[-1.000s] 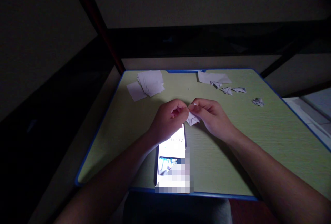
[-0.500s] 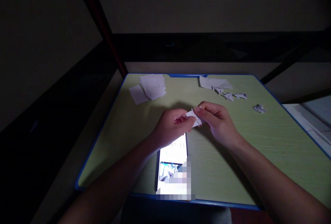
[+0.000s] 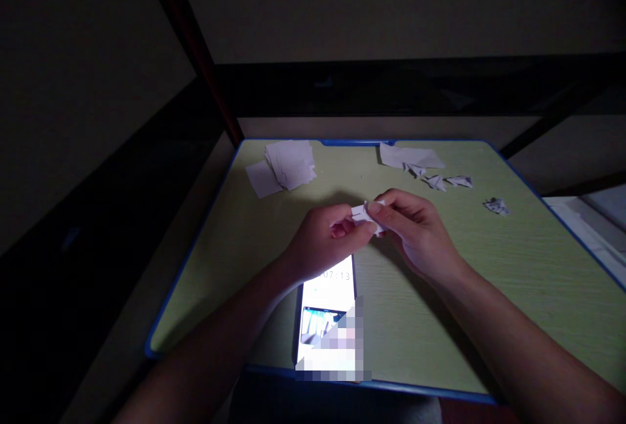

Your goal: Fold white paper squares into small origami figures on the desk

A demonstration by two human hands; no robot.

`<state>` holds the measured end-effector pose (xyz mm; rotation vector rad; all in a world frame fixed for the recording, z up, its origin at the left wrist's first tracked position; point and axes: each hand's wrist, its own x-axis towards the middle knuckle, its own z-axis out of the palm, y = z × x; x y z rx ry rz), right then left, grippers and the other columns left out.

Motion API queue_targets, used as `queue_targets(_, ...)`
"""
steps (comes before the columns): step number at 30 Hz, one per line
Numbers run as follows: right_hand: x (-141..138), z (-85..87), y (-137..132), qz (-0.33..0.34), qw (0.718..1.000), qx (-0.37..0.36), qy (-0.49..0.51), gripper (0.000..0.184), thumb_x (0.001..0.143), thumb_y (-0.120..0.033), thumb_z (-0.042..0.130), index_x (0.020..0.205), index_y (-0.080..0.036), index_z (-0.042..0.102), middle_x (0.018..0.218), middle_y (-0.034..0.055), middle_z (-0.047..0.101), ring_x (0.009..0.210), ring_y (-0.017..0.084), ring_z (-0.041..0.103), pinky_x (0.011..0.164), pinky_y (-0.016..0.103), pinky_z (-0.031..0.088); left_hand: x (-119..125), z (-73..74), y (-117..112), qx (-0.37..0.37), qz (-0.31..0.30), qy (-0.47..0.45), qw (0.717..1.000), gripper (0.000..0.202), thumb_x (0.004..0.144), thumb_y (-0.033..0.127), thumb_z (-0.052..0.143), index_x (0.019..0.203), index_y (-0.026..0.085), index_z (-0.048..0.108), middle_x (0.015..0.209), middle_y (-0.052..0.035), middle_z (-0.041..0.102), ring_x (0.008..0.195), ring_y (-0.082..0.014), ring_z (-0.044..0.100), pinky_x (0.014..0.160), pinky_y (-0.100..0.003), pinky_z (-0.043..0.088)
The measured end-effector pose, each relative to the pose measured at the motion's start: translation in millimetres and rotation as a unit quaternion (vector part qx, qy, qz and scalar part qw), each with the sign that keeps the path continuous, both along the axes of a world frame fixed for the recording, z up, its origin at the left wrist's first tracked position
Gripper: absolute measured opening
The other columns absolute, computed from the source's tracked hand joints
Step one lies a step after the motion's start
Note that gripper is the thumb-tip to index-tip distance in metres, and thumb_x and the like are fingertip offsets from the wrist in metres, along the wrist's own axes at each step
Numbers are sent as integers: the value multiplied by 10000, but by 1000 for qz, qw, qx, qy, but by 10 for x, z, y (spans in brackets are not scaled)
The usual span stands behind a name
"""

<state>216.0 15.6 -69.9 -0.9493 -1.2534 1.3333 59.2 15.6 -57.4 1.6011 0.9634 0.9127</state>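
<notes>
Between my two hands, above the middle of the table, is a small folded piece of white paper (image 3: 361, 213). My left hand (image 3: 328, 236) pinches its near left side, thumb along the lower edge. With thumb and fingers, my right hand (image 3: 409, 225) grips its right part, the thumb pressed on top. The fingers beneath the paper are partly hidden. Below my left hand lies a phone (image 3: 327, 293) with a bright screen showing digits and a small picture; part of it is blurred out.
A stack of white paper sheets (image 3: 292, 163) lies at the far left of the green table (image 3: 220, 267). At the far right are a flat sheet (image 3: 418, 157), several folded paper pieces (image 3: 435, 182) and a crumpled paper (image 3: 497, 206). A blue rim edges the table.
The folded paper has turned slightly in my fingers, and my right thumb now covers more of it. My left thumb has slid a little to the right. The view has shifted slightly.
</notes>
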Motion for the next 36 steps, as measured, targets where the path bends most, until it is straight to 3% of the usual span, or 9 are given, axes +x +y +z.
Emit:
queue_targets(10,22,7,-2,15,1000,-19,1,187,780,-339,708,666,-201,653,537,-45,523,504,77,421,491,260,259,-41,34,-14,-12,-6,30,999,219,789,253,540,603,138,526,525,27,557,460,-60,492,442,-179,366)
queue_targets(19,26,7,8,9,1000,-28,3,175,744,-332,742,655,-193,684,572,-33,575,525,69,445,499,247,275,-29,-10,1,37,18,44,998,236,766,263,542,564,146,506,504,28,516,460,-60,442,437,-195,299)
queue_targets(28,96,32,38,4,999,-27,-30,170,741,-338,745,654,-199,698,572,-34,576,529,67,444,504,244,285,-32,-74,12,52,25,62,996,263,812,296,556,602,139,538,533,17,554,477,-62,464,444,-188,319)
queue_targets(36,38,92,-24,4,1000,-13,6,171,770,-346,717,670,-208,699,567,-42,565,529,66,444,496,232,297,-25,-23,-75,79,38,63,994,251,797,263,554,577,149,516,511,30,517,472,-63,443,440,-195,305)
